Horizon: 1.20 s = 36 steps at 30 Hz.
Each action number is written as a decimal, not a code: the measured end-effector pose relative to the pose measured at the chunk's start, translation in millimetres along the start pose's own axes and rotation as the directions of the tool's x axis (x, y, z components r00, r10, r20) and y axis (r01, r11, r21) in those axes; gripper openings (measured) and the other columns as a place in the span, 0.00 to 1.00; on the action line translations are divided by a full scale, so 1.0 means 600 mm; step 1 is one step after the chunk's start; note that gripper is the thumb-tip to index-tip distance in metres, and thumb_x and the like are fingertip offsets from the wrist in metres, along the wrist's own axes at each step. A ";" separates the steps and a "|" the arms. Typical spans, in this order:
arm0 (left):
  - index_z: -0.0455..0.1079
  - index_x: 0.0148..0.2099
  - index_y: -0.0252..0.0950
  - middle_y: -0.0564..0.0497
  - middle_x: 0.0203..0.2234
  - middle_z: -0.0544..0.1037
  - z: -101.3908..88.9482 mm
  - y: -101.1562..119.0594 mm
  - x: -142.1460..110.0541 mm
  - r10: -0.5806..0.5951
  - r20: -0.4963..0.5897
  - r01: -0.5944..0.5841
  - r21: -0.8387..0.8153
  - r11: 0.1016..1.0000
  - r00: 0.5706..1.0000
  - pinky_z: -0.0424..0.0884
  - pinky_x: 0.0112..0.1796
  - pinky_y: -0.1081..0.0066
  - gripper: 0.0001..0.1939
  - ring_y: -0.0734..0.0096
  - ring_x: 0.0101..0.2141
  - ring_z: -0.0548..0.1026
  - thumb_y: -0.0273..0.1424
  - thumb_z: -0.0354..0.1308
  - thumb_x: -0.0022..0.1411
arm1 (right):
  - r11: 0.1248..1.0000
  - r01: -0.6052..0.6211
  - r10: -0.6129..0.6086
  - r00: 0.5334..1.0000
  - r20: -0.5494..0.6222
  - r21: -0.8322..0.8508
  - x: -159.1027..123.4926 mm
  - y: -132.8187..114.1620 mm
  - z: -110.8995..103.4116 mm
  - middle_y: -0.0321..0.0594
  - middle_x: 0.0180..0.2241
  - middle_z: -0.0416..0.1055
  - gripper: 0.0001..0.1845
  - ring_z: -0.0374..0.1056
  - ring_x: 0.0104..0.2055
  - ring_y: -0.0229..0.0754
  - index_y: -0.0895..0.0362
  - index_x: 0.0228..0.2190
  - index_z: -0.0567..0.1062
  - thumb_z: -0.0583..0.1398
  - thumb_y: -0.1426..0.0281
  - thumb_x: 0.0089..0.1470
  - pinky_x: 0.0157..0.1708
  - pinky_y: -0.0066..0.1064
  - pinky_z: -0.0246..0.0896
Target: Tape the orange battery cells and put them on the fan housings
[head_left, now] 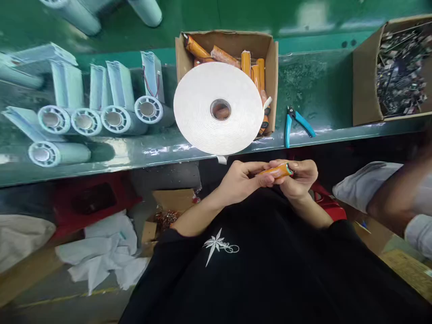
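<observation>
Cylinder (277, 171) held in both hands before the bench

Wrapped in orange, it sits just off the near edge of the green bench (317, 85), in front of the wearer's dark shirt (270, 270). Fingers of the left hand (240, 182) grasp its body; those of the right hand (299, 177) pinch near the turquoise-rimmed end. The step in hand looks like handling or checking that end; the exact action cannot be told. Next would seem to call for a steady left hold, leaving the right fingertips free. A white tape roll (194, 108) overlaps the cardboard box (274, 85) of similar orange cylinders (245, 63), near blue-handled cutters (288, 128).
</observation>
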<state>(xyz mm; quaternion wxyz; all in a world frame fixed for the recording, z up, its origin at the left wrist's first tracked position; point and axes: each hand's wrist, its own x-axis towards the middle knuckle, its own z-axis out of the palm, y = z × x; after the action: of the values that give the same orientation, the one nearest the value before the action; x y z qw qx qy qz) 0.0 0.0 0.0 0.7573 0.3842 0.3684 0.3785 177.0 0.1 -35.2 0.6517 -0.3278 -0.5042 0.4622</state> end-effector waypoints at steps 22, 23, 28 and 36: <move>0.84 0.60 0.35 0.39 0.48 0.89 -0.020 0.008 -0.006 -0.098 0.238 0.137 -0.155 0.978 0.966 0.87 0.45 0.63 0.26 0.57 0.43 0.89 0.47 0.73 0.69 | 0.934 -0.294 0.322 0.939 -0.118 0.205 -0.009 0.006 -0.007 0.30 0.37 0.86 0.26 0.82 0.27 0.45 0.42 0.37 0.78 0.84 0.56 0.42 0.25 0.38 0.84; 0.82 0.63 0.37 0.38 0.51 0.88 -0.023 0.008 -0.008 -0.078 0.264 0.126 -0.169 0.977 0.961 0.87 0.48 0.61 0.26 0.55 0.46 0.89 0.45 0.72 0.70 | 0.921 -0.328 0.357 0.926 -0.121 0.208 -0.008 0.006 -0.010 0.29 0.36 0.86 0.27 0.81 0.27 0.46 0.42 0.37 0.78 0.84 0.54 0.42 0.25 0.39 0.84; 0.80 0.65 0.36 0.37 0.54 0.87 -0.034 0.008 -0.019 0.054 0.264 -0.035 -0.074 0.997 0.963 0.87 0.51 0.61 0.25 0.52 0.50 0.88 0.44 0.68 0.74 | 0.906 -0.338 0.374 0.921 -0.110 0.253 0.010 -0.002 -0.015 0.26 0.32 0.83 0.28 0.80 0.25 0.41 0.42 0.35 0.77 0.85 0.55 0.38 0.25 0.32 0.82; 0.81 0.49 0.36 0.50 0.35 0.88 -0.007 -0.001 -0.015 0.693 0.063 -0.563 0.637 0.527 0.718 0.81 0.37 0.77 0.16 0.75 0.32 0.84 0.40 0.75 0.67 | 0.765 -0.526 0.617 0.765 -0.186 0.371 0.021 -0.016 0.023 0.24 0.32 0.82 0.35 0.78 0.24 0.35 0.46 0.37 0.75 0.85 0.51 0.35 0.20 0.21 0.75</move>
<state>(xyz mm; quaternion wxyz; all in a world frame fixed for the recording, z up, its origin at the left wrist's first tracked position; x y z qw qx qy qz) -7.0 -6.7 0.0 0.3586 0.6754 0.3794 0.5208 167.0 7.9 -18.3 0.5868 -0.4310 -0.1995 0.6558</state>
